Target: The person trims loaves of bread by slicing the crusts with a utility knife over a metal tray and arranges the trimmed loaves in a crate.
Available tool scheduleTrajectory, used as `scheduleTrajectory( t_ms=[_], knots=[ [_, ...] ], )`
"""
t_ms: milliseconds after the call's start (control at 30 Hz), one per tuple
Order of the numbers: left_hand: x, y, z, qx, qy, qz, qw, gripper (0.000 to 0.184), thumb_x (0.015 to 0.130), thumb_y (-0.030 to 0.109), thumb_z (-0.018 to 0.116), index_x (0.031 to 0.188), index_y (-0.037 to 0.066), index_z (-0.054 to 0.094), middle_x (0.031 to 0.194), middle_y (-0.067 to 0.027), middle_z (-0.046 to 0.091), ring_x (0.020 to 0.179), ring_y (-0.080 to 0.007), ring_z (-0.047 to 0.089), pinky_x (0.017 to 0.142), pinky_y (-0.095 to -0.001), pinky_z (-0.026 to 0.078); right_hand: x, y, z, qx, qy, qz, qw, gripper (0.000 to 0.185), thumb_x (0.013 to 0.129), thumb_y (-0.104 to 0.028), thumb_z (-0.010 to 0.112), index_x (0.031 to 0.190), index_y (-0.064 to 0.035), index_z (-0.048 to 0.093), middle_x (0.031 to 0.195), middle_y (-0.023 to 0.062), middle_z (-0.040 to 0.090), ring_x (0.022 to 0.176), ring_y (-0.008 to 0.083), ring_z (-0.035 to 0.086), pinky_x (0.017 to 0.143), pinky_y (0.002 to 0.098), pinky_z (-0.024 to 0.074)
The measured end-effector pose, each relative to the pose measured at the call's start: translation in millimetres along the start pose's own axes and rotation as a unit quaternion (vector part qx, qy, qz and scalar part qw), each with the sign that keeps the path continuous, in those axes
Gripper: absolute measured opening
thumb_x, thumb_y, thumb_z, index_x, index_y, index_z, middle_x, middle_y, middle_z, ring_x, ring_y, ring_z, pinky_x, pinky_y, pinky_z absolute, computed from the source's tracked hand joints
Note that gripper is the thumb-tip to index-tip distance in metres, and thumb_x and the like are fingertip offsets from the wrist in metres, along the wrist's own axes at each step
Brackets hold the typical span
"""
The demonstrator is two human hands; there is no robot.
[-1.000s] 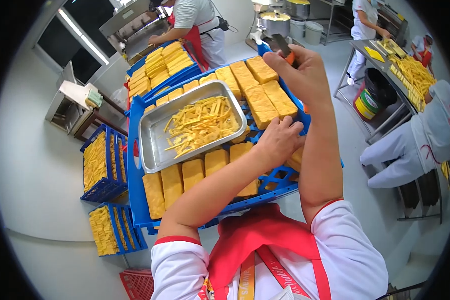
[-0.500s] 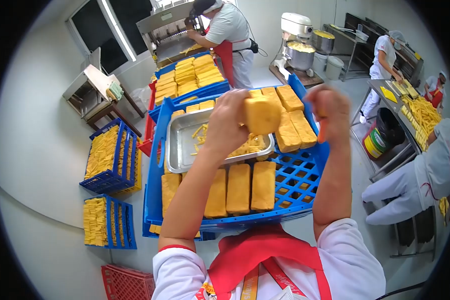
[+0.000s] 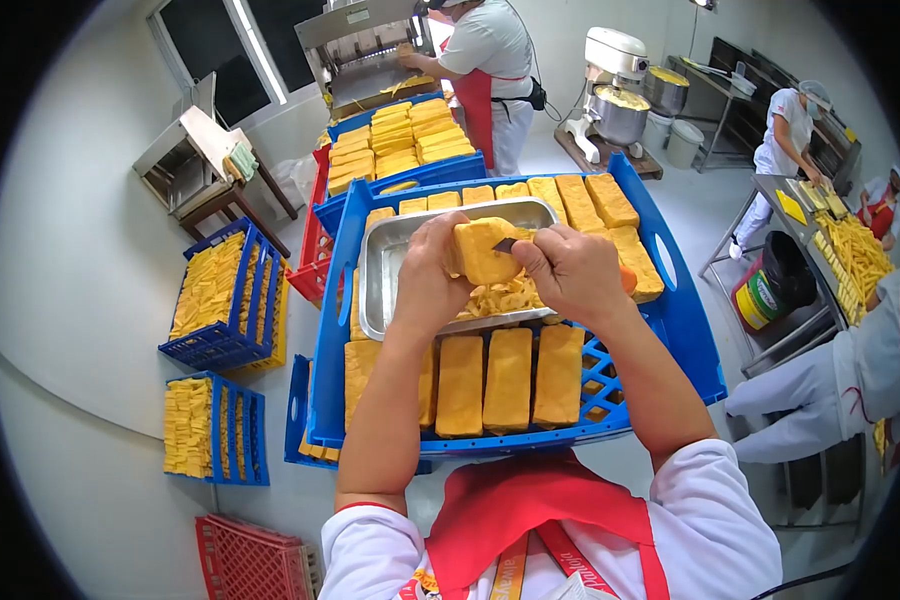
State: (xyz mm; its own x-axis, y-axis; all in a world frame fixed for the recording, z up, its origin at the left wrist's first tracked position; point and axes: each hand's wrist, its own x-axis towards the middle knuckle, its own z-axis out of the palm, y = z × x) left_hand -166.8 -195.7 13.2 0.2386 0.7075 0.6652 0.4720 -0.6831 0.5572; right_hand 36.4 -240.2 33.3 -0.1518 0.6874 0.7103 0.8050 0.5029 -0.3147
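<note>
My left hand (image 3: 430, 275) is closed around a golden loaf of bread (image 3: 482, 256), held end-up over a metal tray (image 3: 373, 285). My right hand (image 3: 585, 275) grips a knife (image 3: 505, 244); its dark blade touches the loaf's edge, and an orange handle end sticks out behind the fist. Crust trimmings (image 3: 502, 297) lie in the tray beneath the loaf. The tray rests in a blue crate (image 3: 692, 335) among upright loaves (image 3: 508, 382), with more loaves along the crate's far and right sides.
Another crate of loaves (image 3: 395, 140) stands just beyond, near a co-worker (image 3: 490, 60) at a machine. Filled crates (image 3: 210, 290) are stacked at left. A mixer (image 3: 615, 95) stands at the back; co-workers work around a table (image 3: 800, 225) at right.
My right hand has moved left and down, bringing the knife blade against the loaf. The left hand has lowered the loaf a little. The whole view has shifted slightly.
</note>
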Motion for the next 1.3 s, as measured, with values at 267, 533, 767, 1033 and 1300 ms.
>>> scheduleTrajectory(
  t_ms=[267, 533, 767, 1033, 1300],
  knots=[
    [-1.9, 3.5, 1.7, 0.025, 0.001, 0.01, 1.0, 0.061, 0.064, -0.004, 0.081, 0.121, 0.006, 0.06, 0.119, -0.0159, 0.066, 0.116, -0.0391, 0.059, 0.098, -0.045, 0.049, 0.3, 5.6, 0.6, 0.051, -0.024, -0.001, 0.998, 0.045, 0.099, -0.041, 0.058, 0.071, -0.0064, 0.062, 0.068, 0.0129, 0.062, 0.063, 0.0355, 0.063, 0.054, 0.0447, 0.0483],
    [-2.3, 3.1, 3.1, 0.032, 0.003, -0.002, 0.999, 0.062, 0.064, -0.002, 0.083, 0.121, 0.006, 0.059, 0.118, -0.017, 0.066, 0.115, -0.0381, 0.06, 0.096, -0.0439, 0.051, 4.5, 3.6, -2.6, 0.026, -0.041, 0.021, 0.999, 0.048, 0.101, -0.043, 0.054, 0.072, -0.0064, 0.064, 0.069, 0.0139, 0.063, 0.065, 0.0364, 0.064, 0.057, 0.0461, 0.0487],
    [-2.8, 0.6, 5.0, 0.056, 0.044, 0.037, 0.997, 0.056, 0.069, 0.002, 0.084, 0.119, 0.006, 0.059, 0.11, -0.0149, 0.068, 0.106, -0.0383, 0.064, 0.091, -0.0439, 0.051, 0.4, 1.6, 3.1, 0.067, -0.077, 0.023, 0.994, 0.057, 0.101, -0.054, 0.049, 0.072, -0.0078, 0.066, 0.068, 0.014, 0.065, 0.064, 0.0356, 0.065, 0.058, 0.0466, 0.0493],
    [-2.2, -20.4, 0.7, 0.215, 0.093, 0.085, 0.968, 0.057, 0.067, -0.007, 0.069, 0.12, 0.011, 0.061, 0.125, -0.0141, 0.061, 0.127, -0.0387, 0.051, 0.107, -0.0499, 0.04, -3.8, 7.2, 2.2, 0.032, -0.133, 0.111, 0.984, 0.068, 0.082, -0.074, 0.063, 0.065, -0.0078, 0.066, 0.06, 0.0124, 0.063, 0.062, 0.0325, 0.067, 0.06, 0.043, 0.0513],
    [-8.4, -6.1, 10.3, 0.301, 0.097, 0.108, 0.943, 0.055, 0.068, 0.001, 0.072, 0.119, 0.019, 0.064, 0.124, -0.0091, 0.058, 0.126, -0.0333, 0.048, 0.104, -0.0494, 0.033, 0.6, -4.3, 4.1, 0.068, -0.15, 0.206, 0.964, 0.078, 0.071, -0.082, 0.067, 0.069, -0.0039, 0.063, 0.061, 0.0133, 0.063, 0.066, 0.0308, 0.068, 0.06, 0.0417, 0.0512]
  ],
)
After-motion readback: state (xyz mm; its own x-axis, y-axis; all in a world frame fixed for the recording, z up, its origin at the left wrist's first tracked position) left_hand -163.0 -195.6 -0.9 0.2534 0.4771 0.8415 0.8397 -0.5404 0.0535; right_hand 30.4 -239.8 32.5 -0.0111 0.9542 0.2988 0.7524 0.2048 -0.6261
